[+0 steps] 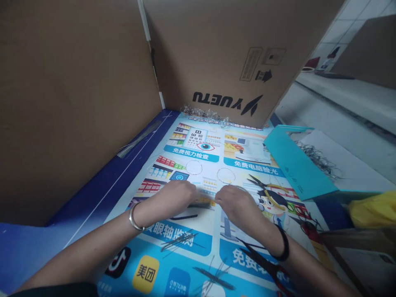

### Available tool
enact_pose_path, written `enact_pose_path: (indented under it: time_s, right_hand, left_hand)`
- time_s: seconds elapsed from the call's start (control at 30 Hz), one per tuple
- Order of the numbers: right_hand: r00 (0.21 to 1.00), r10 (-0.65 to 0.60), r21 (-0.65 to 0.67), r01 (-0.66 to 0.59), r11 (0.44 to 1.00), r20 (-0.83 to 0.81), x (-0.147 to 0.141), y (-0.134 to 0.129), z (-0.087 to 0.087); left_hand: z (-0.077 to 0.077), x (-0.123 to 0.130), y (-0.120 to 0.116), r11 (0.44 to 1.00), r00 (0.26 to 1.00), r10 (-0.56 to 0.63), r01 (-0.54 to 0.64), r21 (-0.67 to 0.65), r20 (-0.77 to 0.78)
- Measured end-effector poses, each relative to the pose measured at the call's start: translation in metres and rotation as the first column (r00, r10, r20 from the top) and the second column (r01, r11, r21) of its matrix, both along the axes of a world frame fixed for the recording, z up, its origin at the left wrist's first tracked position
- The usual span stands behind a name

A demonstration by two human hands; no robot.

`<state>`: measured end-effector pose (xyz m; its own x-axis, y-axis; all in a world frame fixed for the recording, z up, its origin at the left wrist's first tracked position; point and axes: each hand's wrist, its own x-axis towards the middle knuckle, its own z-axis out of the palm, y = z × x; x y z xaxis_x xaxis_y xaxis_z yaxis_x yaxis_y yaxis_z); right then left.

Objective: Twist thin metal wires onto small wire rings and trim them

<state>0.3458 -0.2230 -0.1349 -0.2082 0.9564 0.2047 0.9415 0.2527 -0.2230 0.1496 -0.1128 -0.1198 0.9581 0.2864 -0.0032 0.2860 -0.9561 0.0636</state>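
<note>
I am holding the bare left hand [182, 194] and the bare right hand [236, 202] close but apart, curled inward over the blue-and-white printed sheet [202, 241], and I cannot tell whether anything is gripped in either. 2 loose bundles of thin, dark-grey wire [178, 242] are lying between the forearms [89, 255], and black-bladed, red-handled scissors [268, 265] are resting beside the right one, seemingly for easy reach.

A slim, smooth, silver-coloured bangle [133, 218] rings the wrist of the bare left hand [182, 193]; the bare right hand [237, 202] has a plain black wristband [284, 244]. Dark clothing [62, 290] shows by the left forearm [83, 252].
</note>
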Motion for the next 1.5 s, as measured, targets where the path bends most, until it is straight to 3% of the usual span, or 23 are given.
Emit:
enact_pose_path:
  time_s: [0.2, 0.3, 0.43, 0.77, 0.93, 1.17, 1.33, 1.5]
  right_hand:
    - [0.966, -0.083, 0.015, 0.081, 0.997, 0.247, -0.003, 0.008, 0.02]
    - [0.928, -0.126, 0.025, 0.126, 0.992, 0.352, -0.002, 0.017, 0.029]
    - [0.9, -0.166, -0.022, 0.191, 0.981, 0.404, 0.001, 0.03, 0.031]
    - [0.895, -0.172, -0.07, 0.22, 0.973, 0.412, 0.0, 0.035, 0.015]
    - [0.908, -0.171, -0.034, 0.199, 0.979, 0.383, 0.001, 0.035, 0.008]
    - [0.932, -0.219, -0.088, 0.253, 0.963, 0.289, 0.001, 0.035, 0.003]
    - [0.962, -0.272, -0.091, 0.272, 0.958, 0.015, 0.006, 0.038, -0.002]
    - [0.941, -0.288, -0.103, 0.273, 0.957, -0.177, 0.012, 0.04, 0.004]
  left_hand:
    - [0.029, 0.02, -0.002, 0.982, 0.998, -0.046, 0.037, 0.186, 0.045]
    - [0.033, 0.036, 0.001, 0.956, 0.994, -0.045, 0.015, 0.293, 0.095]
    - [0.022, 0.054, 0.008, 0.932, 0.987, -0.033, -0.026, 0.361, 0.156]
    - [-0.006, 0.059, 0.017, 0.95, 0.989, -0.01, -0.036, 0.311, 0.145]
    - [-0.012, 0.058, 0.016, 0.955, 0.991, -0.008, -0.033, 0.296, 0.136]
    - [-0.006, 0.057, 0.013, 0.968, 0.993, -0.01, -0.02, 0.248, 0.12]
    - [-0.003, 0.056, 0.011, 0.971, 0.987, 0.025, -0.061, 0.232, 0.156]
    - [-0.009, 0.057, 0.015, 0.975, 0.957, 0.151, -0.185, 0.122, 0.247]
